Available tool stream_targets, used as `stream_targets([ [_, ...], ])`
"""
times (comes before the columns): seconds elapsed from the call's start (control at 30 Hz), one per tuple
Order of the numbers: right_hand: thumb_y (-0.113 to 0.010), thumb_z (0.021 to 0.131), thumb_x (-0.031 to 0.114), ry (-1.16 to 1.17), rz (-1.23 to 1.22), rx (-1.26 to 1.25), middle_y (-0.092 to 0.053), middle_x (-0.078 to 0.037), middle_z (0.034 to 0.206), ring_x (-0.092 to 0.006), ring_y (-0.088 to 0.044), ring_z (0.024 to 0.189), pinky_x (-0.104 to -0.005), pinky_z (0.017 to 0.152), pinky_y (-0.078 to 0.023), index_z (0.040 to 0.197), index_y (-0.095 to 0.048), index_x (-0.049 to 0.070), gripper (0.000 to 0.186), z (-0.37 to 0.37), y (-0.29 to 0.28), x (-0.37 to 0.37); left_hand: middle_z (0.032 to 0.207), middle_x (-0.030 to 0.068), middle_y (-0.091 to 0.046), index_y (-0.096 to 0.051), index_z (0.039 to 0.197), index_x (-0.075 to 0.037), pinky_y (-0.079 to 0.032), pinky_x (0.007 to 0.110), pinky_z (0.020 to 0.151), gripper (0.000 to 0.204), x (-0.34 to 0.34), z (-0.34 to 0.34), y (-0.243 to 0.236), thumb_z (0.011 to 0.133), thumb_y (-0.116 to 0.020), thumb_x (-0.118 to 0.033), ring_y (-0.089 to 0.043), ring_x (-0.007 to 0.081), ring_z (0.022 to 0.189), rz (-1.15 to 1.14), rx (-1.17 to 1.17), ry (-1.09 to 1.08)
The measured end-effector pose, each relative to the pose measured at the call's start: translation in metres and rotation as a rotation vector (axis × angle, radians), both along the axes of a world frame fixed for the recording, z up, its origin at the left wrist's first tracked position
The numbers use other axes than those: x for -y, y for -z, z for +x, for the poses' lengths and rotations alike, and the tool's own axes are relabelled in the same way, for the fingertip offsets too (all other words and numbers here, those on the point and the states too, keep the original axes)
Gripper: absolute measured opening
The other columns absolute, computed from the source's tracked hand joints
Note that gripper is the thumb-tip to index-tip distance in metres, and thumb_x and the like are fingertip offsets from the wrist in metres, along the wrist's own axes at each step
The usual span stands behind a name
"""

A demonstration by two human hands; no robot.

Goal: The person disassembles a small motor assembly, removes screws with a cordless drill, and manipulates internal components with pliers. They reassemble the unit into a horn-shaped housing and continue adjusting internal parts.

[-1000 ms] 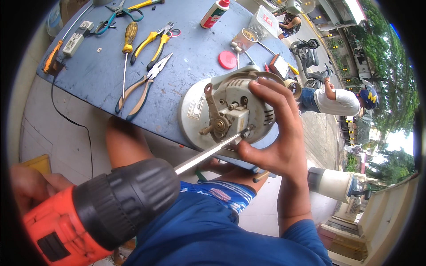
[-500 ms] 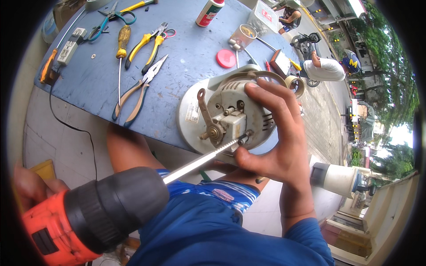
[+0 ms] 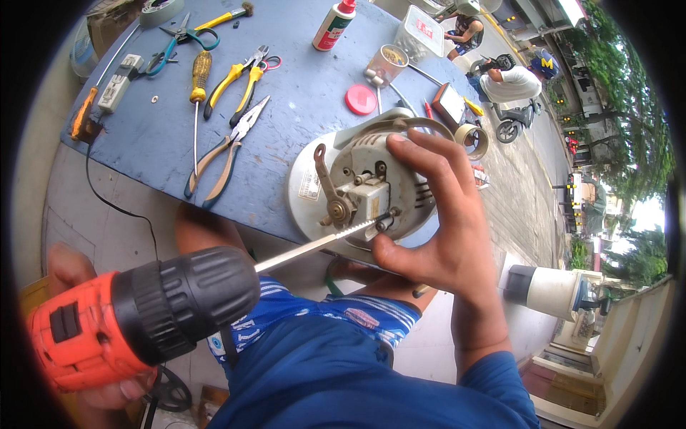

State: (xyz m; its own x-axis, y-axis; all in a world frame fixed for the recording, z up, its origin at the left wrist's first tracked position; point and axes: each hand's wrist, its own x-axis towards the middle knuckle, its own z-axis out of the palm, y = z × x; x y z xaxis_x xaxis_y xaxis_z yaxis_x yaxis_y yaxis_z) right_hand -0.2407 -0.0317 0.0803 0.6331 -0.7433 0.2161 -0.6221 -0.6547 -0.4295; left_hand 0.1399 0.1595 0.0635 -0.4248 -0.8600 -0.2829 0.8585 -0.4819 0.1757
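Note:
My left hand (image 3: 107, 392) grips an orange-and-black drill (image 3: 71, 330); part of that hand is hidden behind the tool. A long metal bit (image 3: 300, 249) runs from the chuck to a small fitting (image 3: 386, 218) low on a round, off-white appliance housing (image 3: 368, 154), with metal lever (image 3: 327, 179) on its face. My right hand (image 3: 450, 243) holds this housing by its right rim, fingers over the top and thumb below. The housing sits on a grey base (image 3: 304, 207) at the blue table's (image 3: 143, 157) near edge.
The table carries pliers (image 3: 229, 154), a screwdriver (image 3: 200, 75), scissors (image 3: 164, 53), a power strip (image 3: 118, 86), a bottle (image 3: 332, 28), tape (image 3: 471, 143) and containers (image 3: 418, 32). A white bucket (image 3: 550, 289) stands right. Two other people (image 3: 511, 86) are beyond the table, by a scooter.
The drill has shifted leftward, and my left hand shows more beneath it. My right hand still holds the housing. The person in white has moved farther off, toward the top of the picture.

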Motion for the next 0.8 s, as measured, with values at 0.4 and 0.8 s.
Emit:
stream_targets([
  [0.4, -0.095, 0.067, 0.033, -0.101, 0.084, 0.092, -0.055, -0.020, 0.152, -0.0391, -0.061, 0.137, -0.0493, 0.112, -0.053, 0.148, -0.064, 0.014, 0.089, -0.024, 0.014, 0.014, 0.122, 0.0328, -0.060, -0.029, 0.146, 0.015, -0.063, 0.038, 0.058, 0.076, -0.073, 0.020, 0.040, 0.094, -0.076, -0.014, -0.069, 0.0264, 0.060, -0.472, 0.715, -0.418],
  [0.8, -0.088, 0.074, 0.071, 0.014, -0.121, -0.105, -0.067, -0.014, 0.145, -0.0338, -0.063, 0.138, -0.0527, 0.106, -0.052, 0.144, -0.067, 0.011, 0.095, 0.055, -0.074, 0.048, 0.124, 0.0252, -0.061, -0.036, 0.150, 0.008, -0.061, 0.036, 0.070, 0.070, -0.111, 0.010, 0.124, 0.098, -0.073, -0.022, -0.068, 0.0204, 0.074, -0.236, 0.896, -0.754],
])
